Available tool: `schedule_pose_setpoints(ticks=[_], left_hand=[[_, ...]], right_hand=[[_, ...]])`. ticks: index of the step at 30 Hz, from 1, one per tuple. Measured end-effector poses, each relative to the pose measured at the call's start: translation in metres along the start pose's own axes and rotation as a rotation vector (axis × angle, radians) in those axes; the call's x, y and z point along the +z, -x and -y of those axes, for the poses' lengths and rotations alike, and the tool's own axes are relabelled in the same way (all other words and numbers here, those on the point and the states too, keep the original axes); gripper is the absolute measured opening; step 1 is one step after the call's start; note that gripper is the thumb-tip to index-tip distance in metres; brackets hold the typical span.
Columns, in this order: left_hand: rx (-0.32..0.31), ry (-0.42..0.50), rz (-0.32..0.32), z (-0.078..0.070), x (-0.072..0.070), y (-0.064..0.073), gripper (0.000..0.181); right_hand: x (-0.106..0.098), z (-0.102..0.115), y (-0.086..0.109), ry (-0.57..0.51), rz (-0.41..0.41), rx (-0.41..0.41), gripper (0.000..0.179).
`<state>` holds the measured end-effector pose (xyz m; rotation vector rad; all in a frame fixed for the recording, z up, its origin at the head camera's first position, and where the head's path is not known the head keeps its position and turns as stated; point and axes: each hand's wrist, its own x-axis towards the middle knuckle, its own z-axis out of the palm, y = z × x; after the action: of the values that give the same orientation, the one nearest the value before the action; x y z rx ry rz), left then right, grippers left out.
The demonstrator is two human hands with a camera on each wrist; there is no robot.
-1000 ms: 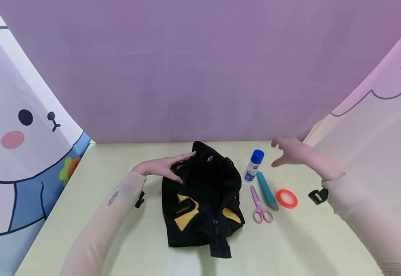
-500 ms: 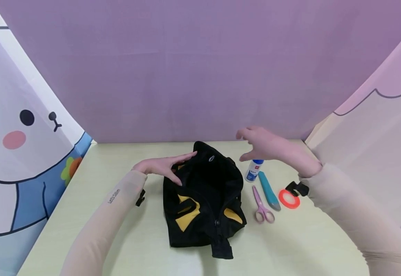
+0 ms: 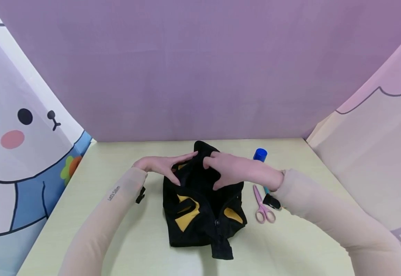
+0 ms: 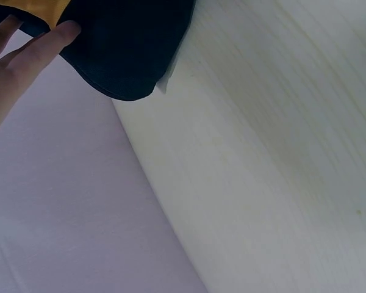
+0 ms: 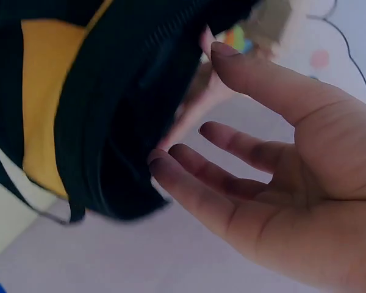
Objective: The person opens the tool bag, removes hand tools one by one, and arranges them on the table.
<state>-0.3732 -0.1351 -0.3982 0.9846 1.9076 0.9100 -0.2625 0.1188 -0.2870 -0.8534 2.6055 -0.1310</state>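
A black bag with yellow patches (image 3: 193, 239) lies on the table, its zipped mouth gaping toward the back. My left hand (image 3: 159, 165) rests at the left rim, thumb and fingers spread; in the left wrist view, straight fingers (image 4: 41, 54) touch the dark fabric. Over the mouth hovers my right hand (image 3: 233, 168), its fingers loosely bent and holding nothing. Seen from the right wrist, that hand (image 5: 280, 165) has thumb and fingers apart beside the bag's opening (image 5: 134, 140). The bag's inside is too dark to make out.
Right of the bag stand a glue stick with a blue cap (image 3: 260, 155) and purple scissors (image 3: 262, 209). My right forearm mostly covers a teal tool (image 3: 266, 189). A purple backdrop (image 3: 200, 76) rises behind the table (image 3: 134, 245).
My right hand has swept left from beyond the glue stick to above the bag's mouth. The forearm now hides the red ring. My left hand has stayed at the rim.
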Motion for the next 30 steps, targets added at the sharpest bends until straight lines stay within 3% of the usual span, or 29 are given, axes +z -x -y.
schedule_pose_setpoints(ticks=[12, 20, 30], left_hand=[[0.009, -0.04, -0.003, 0.0, 0.001, -0.003, 0.108], [-0.005, -0.048, -0.004, -0.003, 0.001, -0.004, 0.108], [0.0, -0.068, -0.011, -0.005, 0.003, -0.007, 0.108]], right_hand=[[0.025, 0.011, -0.029, 0.074, 0.125, 0.044, 0.05], [0.053, 0.011, -0.045, 0.126, 0.189, -0.002, 0.05], [0.073, 0.008, -0.055, 0.083, 0.223, -0.038, 0.043]])
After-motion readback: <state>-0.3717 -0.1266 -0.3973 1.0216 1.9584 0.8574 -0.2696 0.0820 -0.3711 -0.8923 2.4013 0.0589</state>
